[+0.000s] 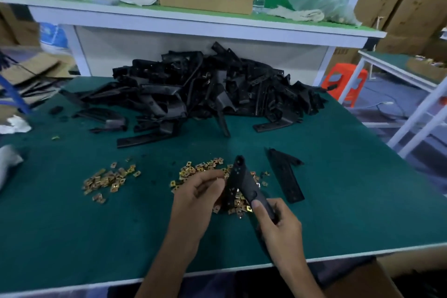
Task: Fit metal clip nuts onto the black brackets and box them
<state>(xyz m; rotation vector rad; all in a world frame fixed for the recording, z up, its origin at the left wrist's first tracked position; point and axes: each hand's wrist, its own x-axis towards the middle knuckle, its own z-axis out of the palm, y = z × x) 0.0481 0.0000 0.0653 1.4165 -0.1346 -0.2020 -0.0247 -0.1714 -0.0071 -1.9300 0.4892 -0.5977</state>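
Your right hand (278, 222) gripped the lower end of one black bracket (242, 176), which stood tilted above the near clip nuts (200, 168). Your left hand (200, 193) curled against the bracket's left edge; whether it pinched anything could not be determined. One spare bracket (287, 176) lay flat just to the right. A second scatter of nuts (108, 179) and one bracket heap (193, 89) occupied the green table (96, 237), below a white shelf (193, 29).

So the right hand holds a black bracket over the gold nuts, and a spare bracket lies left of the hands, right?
Not quite: in the head view the spare bracket lies right of the hands, not left. The right hand does hold a black bracket over the gold nuts.
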